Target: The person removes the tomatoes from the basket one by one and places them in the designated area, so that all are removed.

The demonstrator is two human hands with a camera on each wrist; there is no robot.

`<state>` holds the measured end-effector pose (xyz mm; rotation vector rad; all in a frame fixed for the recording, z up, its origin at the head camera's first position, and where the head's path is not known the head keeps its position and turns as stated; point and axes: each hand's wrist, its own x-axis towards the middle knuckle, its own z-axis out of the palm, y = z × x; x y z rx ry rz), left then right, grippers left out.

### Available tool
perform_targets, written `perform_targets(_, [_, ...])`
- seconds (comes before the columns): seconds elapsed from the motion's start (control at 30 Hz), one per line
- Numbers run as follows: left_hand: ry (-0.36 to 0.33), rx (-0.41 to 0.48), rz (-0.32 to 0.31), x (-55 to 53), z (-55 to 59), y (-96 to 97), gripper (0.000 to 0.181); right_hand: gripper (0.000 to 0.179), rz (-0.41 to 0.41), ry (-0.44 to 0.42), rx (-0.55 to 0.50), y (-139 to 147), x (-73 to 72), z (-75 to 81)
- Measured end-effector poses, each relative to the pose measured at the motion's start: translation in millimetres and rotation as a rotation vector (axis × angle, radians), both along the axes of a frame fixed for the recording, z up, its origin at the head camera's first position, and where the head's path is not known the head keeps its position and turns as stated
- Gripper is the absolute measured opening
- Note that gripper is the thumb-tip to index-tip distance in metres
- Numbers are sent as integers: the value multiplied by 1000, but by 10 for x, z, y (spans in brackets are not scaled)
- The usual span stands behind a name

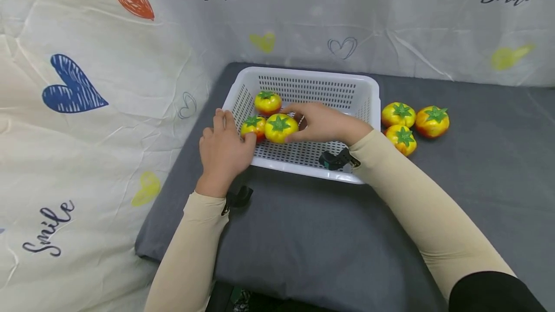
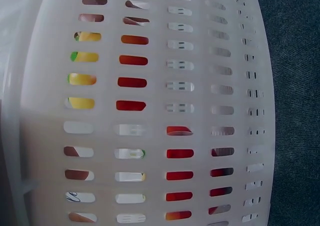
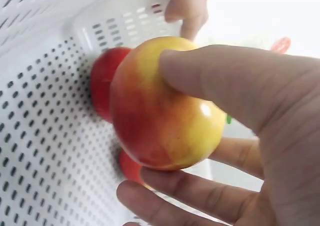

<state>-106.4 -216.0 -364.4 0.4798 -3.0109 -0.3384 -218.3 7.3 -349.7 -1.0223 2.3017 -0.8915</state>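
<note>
A yellow-red tomato (image 1: 281,128) with a green star-shaped top is held in my right hand (image 1: 323,122), low inside a white perforated basket (image 1: 347,83). In the right wrist view, the thumb presses one side of this tomato (image 3: 165,111) and the fingers lie around the other. Two more tomatoes sit in the basket's left part: one behind (image 1: 267,103) and one to the left (image 1: 253,128), partly covered. My left hand (image 1: 225,150) grips the basket's left front corner, thumb inside and fingers along the rim. The left wrist view shows the basket's slotted wall (image 2: 155,91).
Right of the basket, three similar tomatoes (image 1: 432,122) lie close together on the grey cloth-covered table (image 1: 303,235). A pale curtain (image 1: 165,61) printed with hearts and words hangs behind and to the left.
</note>
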Motion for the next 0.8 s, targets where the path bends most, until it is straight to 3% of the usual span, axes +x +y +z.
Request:
perform_targets(0.43, [11,-11,-2,10,-20,-13,81,72,2,16,-48,47,114,111])
perform_targets(0.8, [28,-15,-19,7,-26,-21,80,70,-48,24,-53,200,213,185])
